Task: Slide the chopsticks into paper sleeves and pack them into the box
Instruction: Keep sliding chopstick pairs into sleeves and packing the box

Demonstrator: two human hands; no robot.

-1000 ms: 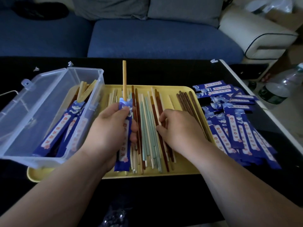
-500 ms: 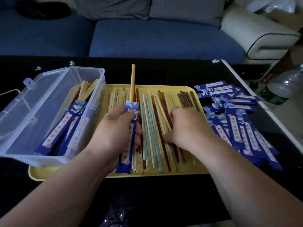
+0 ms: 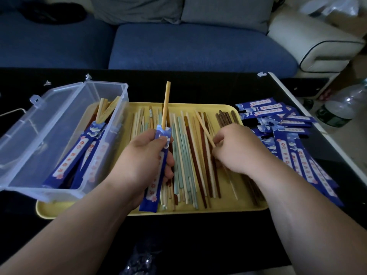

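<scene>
Glossy black table (image 3: pixel 198 235) before blue fabric sofa (image 3: pixel 198 46). Left grip (image 3: pixel 143 157) holds blue paper sleeve (image 3: pixel 151 192); right grip (image 3: pixel 238 151) pinches pale chopstick (image 3: pixel 204 129).

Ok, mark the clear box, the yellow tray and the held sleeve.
clear box (image 3: pixel 107 92): head view, far wall.
yellow tray (image 3: pixel 198 210): head view, bare near edge.
held sleeve (image 3: pixel 151 195): head view, lower end.
</scene>
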